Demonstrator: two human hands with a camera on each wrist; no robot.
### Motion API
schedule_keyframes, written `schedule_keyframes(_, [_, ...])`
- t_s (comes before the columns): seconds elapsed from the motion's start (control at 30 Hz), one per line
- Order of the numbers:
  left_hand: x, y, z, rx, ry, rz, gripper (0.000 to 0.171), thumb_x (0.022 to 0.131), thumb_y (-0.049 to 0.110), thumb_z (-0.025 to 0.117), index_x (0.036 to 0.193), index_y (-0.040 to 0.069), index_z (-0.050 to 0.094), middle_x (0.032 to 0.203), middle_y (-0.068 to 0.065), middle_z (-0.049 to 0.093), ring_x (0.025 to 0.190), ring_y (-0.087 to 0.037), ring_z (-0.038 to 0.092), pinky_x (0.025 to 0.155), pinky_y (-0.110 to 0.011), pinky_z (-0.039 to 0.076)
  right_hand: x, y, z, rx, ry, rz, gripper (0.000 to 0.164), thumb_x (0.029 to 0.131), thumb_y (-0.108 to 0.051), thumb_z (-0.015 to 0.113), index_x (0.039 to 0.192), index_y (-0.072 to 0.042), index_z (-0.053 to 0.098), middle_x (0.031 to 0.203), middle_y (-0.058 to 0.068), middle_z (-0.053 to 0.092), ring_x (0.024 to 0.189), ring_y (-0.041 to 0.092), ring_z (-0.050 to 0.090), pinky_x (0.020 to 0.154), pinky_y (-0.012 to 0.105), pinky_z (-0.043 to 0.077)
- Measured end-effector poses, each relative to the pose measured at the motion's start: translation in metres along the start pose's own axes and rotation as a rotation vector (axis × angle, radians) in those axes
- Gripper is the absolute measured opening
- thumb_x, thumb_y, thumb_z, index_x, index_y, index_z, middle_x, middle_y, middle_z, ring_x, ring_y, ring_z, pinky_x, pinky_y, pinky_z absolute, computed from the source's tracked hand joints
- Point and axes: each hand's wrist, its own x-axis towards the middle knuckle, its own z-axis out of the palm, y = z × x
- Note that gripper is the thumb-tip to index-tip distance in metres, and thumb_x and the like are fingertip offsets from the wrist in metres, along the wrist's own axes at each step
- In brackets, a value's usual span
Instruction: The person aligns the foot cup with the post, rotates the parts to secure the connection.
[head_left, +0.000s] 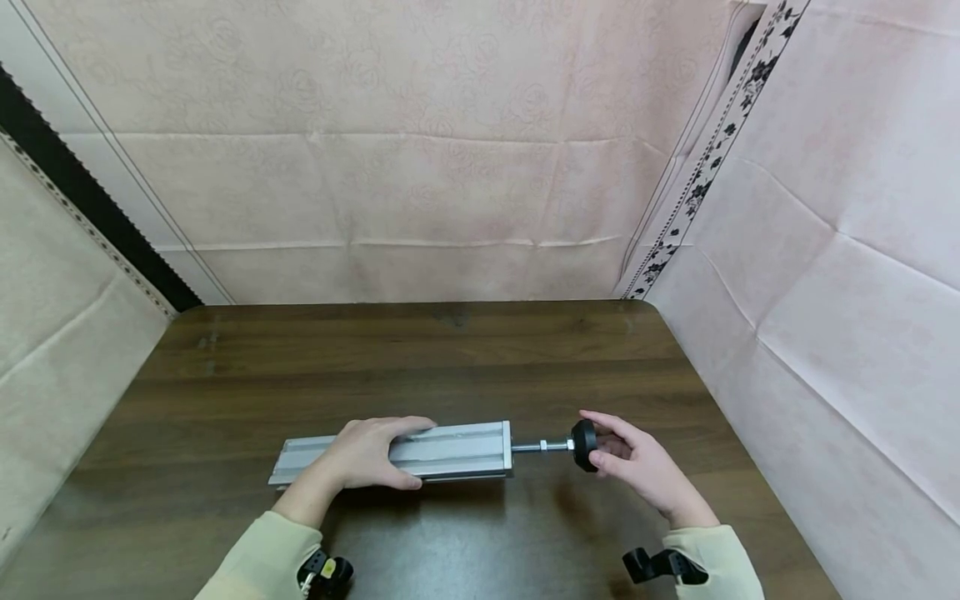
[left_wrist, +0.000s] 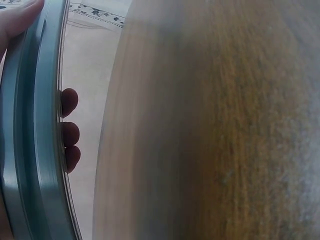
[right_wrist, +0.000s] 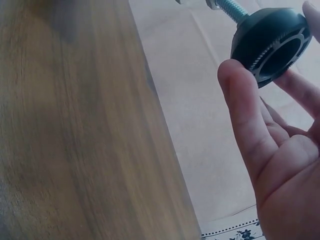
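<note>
A silver aluminium profile with grooves along its length lies level across the middle of the head view. My left hand grips it, thumb on the near edge; in the left wrist view fingertips wrap round its other edge. From the profile's right end sticks out a threaded rod with nuts on it. A round black levelling foot caps the rod's outer end. My right hand pinches this foot by its rim between thumb and fingers. Its hollow underside faces the palm in the right wrist view.
The brown wooden table lies beneath both hands. Pale patterned cloth hangs behind the table's far edge, and more cloth closes off the right side. Each wrist wears a black camera mount.
</note>
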Motion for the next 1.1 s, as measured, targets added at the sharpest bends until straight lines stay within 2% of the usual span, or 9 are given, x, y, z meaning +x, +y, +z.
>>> schedule_keyframes(0.23, [0.0004,-0.001,0.001,0.015,0.007,0.007,0.072,0.065,0.062,0.071,0.129,0.036,0.054,0.124,0.012,0.058,0.102,-0.011,0.057,0.078,-0.039,0.04,-0.0004,0.0006,0.0001,0.012,-0.005,-0.027,0.048,0.09,-0.004,0.059,0.136,-0.001,0.045,0.112,0.023,0.051,0.086,0.017,0.063,0.065,0.036,0.052])
schedule_keyframes(0.4, [0.0012,-0.0028,0.0012,0.014,0.005,0.0,0.073,0.064,0.063,0.071,0.13,0.036,0.054,0.124,0.013,0.057,0.102,-0.011,0.056,0.079,-0.04,0.039,-0.003,0.0017,-0.0027,-0.017,-0.04,-0.05,0.068,0.085,-0.002,0.065,0.144,-0.008,0.033,0.127,0.023,0.045,0.1,0.016,0.059,0.077,0.033,0.05])
schedule_keyframes(0.53, [0.0015,-0.003,0.0001,-0.001,0.004,-0.011,0.072,0.065,0.063,0.071,0.129,0.035,0.054,0.125,0.013,0.057,0.103,-0.01,0.056,0.08,-0.04,0.039,-0.0046,0.003,-0.0043,-0.041,-0.094,-0.16,0.083,0.081,0.002,0.069,0.148,-0.01,0.021,0.141,0.02,0.032,0.114,0.013,0.052,0.089,0.026,0.043])
schedule_keyframes(0.63, [0.001,-0.0024,-0.0011,-0.017,-0.001,-0.017,0.072,0.065,0.063,0.071,0.129,0.035,0.055,0.125,0.013,0.057,0.102,-0.01,0.056,0.081,-0.041,0.039,-0.0034,0.0031,-0.0042,-0.048,-0.116,-0.246,0.077,0.081,0.005,0.068,0.146,-0.005,0.026,0.143,0.018,0.027,0.119,0.012,0.047,0.093,0.023,0.04])
schedule_keyframes(0.7, [0.0006,-0.0021,-0.0019,-0.024,-0.008,-0.018,0.072,0.065,0.063,0.071,0.13,0.034,0.054,0.125,0.013,0.057,0.103,-0.01,0.055,0.081,-0.042,0.039,-0.0025,0.0031,-0.0039,-0.052,-0.111,-0.264,0.072,0.081,0.005,0.067,0.143,-0.004,0.031,0.142,0.016,0.028,0.118,0.012,0.048,0.092,0.022,0.04])
schedule_keyframes(0.87, [-0.0002,-0.0021,-0.0025,-0.021,-0.02,-0.019,0.073,0.066,0.065,0.07,0.13,0.035,0.054,0.126,0.013,0.056,0.106,-0.011,0.055,0.083,-0.043,0.039,-0.002,0.0035,-0.0041,-0.073,-0.075,-0.19,0.066,0.081,0.001,0.069,0.14,-0.003,0.039,0.133,0.011,0.038,0.106,0.014,0.056,0.084,0.028,0.047])
schedule_keyframes(1.1, [-0.0012,-0.0014,-0.0028,-0.015,-0.016,-0.021,0.071,0.065,0.064,0.07,0.129,0.037,0.054,0.126,0.013,0.056,0.105,-0.01,0.055,0.082,-0.042,0.038,-0.0024,0.0005,-0.0035,-0.077,-0.05,-0.057,0.062,0.085,-0.006,0.068,0.14,-0.009,0.041,0.123,0.018,0.046,0.096,0.018,0.06,0.077,0.031,0.049])
